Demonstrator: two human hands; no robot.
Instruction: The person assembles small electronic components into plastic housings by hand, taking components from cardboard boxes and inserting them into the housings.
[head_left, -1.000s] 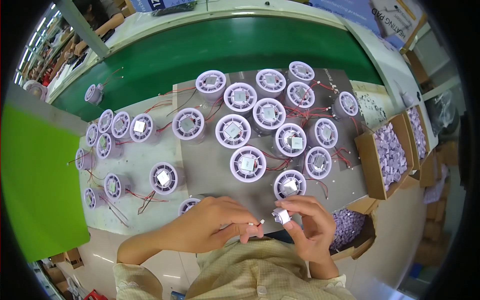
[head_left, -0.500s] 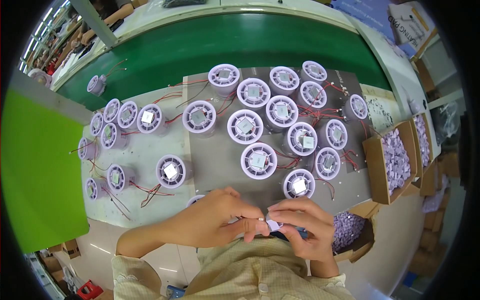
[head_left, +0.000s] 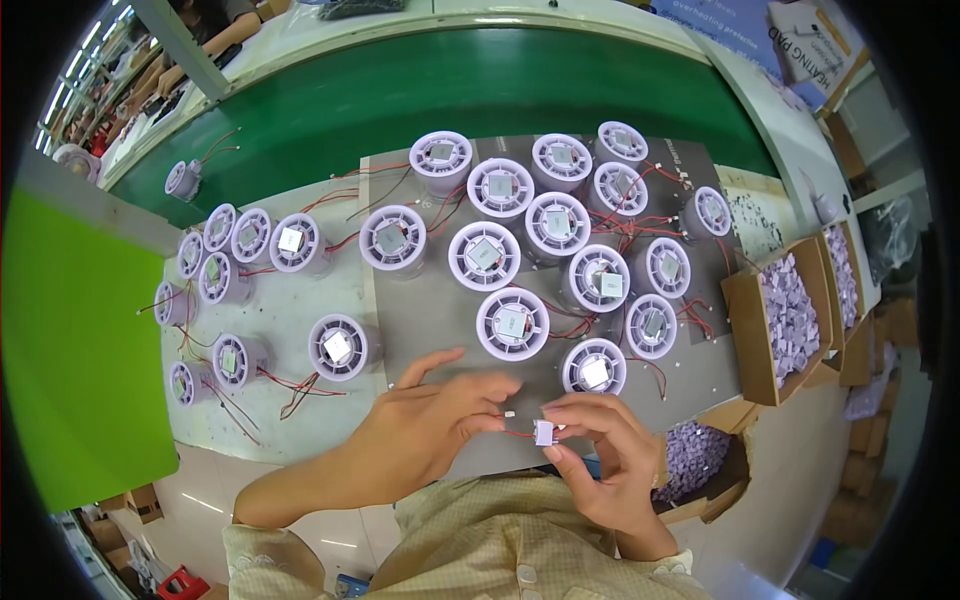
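Basically, it's all at the small lilac block [head_left: 543, 433]: held off the near edge of the grey mat [head_left: 425, 320], in front of the person's shirt [head_left: 500, 530]. Right hand [head_left: 608, 465] is clamped on it, index side at the top, thumb under, so that hand is nearest, with the block at its left tips. Face toward camera looks near square; can't call a long axis. Left hand [head_left: 420, 430] sits just left of the block, not touching it. Index and thumb tips stand apart; can't tell if the curled fingers grip anything. Key relation: short gap between left thumb and block's left side, bridged by a thin red lead [head_left: 518, 434] running roughly sideways. Where its right end meets the block, too small to tell. White connector [head_left: 509, 413] sits by the left thumb tip, above the lead, left of the block. Around: nearest lilac housing [head_left: 567, 368] stands just beyond the right fingers, white square on top; another housing [head_left: 482, 323] farther off, ahead of the left fingertips. Carton [head_left: 745, 330] of lilac pieces [head_left: 790, 315] well off to the right. Nothing visible between hands except lead and connector.
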